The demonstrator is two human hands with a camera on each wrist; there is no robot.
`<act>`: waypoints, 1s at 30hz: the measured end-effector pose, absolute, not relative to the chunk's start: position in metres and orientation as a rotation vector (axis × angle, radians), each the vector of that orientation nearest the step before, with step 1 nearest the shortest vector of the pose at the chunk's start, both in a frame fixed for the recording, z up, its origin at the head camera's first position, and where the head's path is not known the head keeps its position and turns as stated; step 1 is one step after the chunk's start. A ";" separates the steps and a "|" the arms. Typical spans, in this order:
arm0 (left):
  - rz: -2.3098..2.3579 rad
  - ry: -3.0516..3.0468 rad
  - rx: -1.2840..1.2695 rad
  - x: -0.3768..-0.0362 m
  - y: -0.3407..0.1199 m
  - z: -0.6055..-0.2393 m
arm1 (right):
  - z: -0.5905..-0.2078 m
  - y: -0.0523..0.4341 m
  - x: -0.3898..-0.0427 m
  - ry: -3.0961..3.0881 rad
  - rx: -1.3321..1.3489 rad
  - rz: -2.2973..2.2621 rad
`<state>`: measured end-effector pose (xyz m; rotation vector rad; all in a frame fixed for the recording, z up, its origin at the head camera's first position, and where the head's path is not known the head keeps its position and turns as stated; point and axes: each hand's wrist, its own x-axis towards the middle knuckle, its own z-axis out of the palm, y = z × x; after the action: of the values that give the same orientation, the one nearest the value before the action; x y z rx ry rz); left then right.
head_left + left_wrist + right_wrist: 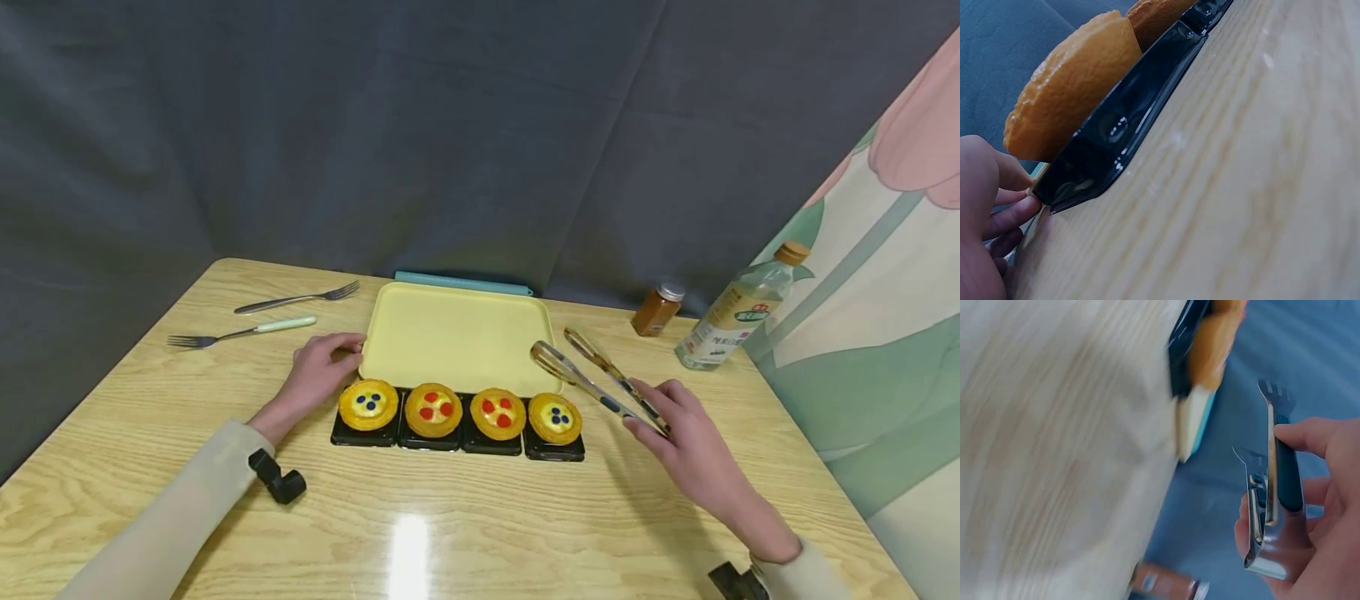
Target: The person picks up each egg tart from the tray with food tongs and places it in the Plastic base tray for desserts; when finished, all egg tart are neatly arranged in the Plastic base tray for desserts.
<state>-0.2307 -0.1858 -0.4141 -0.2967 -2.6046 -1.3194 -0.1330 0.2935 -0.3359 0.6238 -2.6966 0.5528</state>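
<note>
My right hand (678,429) grips metal tongs (581,371), whose tips hover over the right corner of a yellow tray (450,333); in the right wrist view the tongs (1269,487) sit between thumb and fingers. My left hand (318,371) rests on the table with fingers touching the tray's front left corner, beside the black holders (1116,134). A row of several tarts stands in black holders along the tray's front: a blue-dotted tart (368,404), two red-dotted ones (433,409), and a blue-dotted one (555,417) nearest the tongs.
Two forks (296,298) lie at the back left of the wooden table (480,517). A spice jar (657,308) and a clear bottle (738,317) stand at the back right. A teal strip (461,282) lies behind the tray. Dark cloth hangs behind.
</note>
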 end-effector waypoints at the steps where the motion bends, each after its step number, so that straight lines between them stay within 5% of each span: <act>1: -1.320 -2.604 -0.296 -0.230 -0.186 -0.414 | -0.338 0.300 -0.135 -2.709 0.605 0.537; 30: -1.347 -2.600 -0.286 -0.227 -0.184 -0.411 | -0.373 0.353 -0.178 -2.812 0.485 0.103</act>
<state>-0.2269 -0.1839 -0.4112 -0.2856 -2.6002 -1.3465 -0.1781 0.3528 -0.3731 0.4854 -2.8123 0.1028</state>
